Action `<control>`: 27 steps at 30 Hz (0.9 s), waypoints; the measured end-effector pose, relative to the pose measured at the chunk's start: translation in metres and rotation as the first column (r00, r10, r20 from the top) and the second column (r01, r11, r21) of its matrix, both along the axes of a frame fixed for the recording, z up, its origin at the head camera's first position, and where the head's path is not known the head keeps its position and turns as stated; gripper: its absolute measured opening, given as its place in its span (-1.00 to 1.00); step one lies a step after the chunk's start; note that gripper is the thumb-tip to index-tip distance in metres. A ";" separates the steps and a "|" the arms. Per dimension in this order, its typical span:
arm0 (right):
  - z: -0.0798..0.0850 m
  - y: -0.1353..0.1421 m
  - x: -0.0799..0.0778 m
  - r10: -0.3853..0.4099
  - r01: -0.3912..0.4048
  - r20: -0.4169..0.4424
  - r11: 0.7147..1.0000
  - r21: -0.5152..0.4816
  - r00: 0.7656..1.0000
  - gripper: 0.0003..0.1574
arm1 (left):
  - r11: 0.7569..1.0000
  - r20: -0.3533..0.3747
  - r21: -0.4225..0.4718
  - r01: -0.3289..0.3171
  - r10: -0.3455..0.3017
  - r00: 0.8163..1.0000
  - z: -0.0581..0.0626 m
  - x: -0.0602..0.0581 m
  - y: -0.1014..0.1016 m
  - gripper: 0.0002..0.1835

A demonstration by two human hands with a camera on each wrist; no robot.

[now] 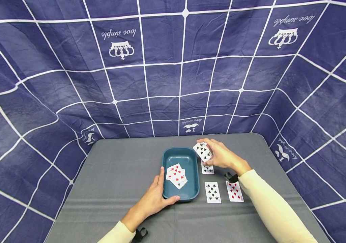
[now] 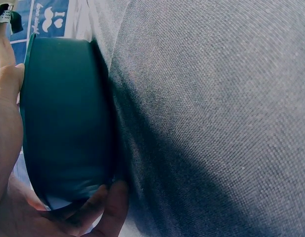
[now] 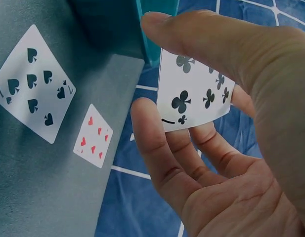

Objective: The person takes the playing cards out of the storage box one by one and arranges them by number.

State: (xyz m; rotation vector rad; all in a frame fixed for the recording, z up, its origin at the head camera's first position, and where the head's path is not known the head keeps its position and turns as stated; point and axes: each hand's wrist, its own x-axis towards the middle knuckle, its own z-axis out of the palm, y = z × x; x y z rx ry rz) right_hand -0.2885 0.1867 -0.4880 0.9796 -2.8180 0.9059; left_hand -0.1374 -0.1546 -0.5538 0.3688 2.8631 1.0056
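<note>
My left hand [image 1: 154, 199] grips the near left corner of a teal plastic tray [image 1: 196, 179], thumb at the near rim and fingers along the left wall. In the left wrist view, fingertips press the tray's outer wall [image 2: 68, 113]. A few overlapping playing cards [image 1: 176, 175], hearts showing on top, lie face up in the tray. My right hand [image 1: 220, 154] pinches a seven of clubs [image 1: 202, 151] between thumb and fingers, raised beside the tray's far right rim. Below it, a black-suited card [image 1: 207, 169] lies partly hidden by the hand.
A seven of spades [image 1: 212, 192] lies face up right of the tray, with a diamonds card [image 1: 234, 192] farther right, its top partly covered by the wrist strap. In the right wrist view, a hearts card [image 3: 93, 137] lies near the table edge. Blue checked cloth [image 1: 161, 81] hangs behind the grey table [image 1: 124, 165].
</note>
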 end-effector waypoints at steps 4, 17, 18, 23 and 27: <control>-0.002 0.004 -0.001 -0.012 0.012 0.003 1.000 0.007 1.000 0.28 | 1.000 0.002 0.003 -0.003 0.003 1.000 0.000 0.000 0.000 0.56; -0.009 0.021 -0.006 -0.077 0.077 -0.002 0.997 0.007 0.997 0.29 | 1.000 0.018 0.010 -0.002 0.002 1.000 0.000 0.000 0.000 0.56; -0.009 0.022 -0.006 -0.085 0.085 -0.006 0.996 0.003 0.996 0.30 | 1.000 0.017 0.011 -0.002 0.002 1.000 0.000 0.000 0.000 0.56; -0.013 0.028 -0.008 -0.101 0.101 -0.032 0.995 -0.006 0.994 0.31 | 1.000 0.015 0.010 -0.001 0.001 1.000 -0.001 -0.001 0.000 0.56; -0.016 0.033 -0.009 -0.110 0.110 -0.029 0.994 -0.015 0.993 0.33 | 1.000 0.016 0.009 -0.002 0.002 1.000 -0.001 -0.001 0.000 0.56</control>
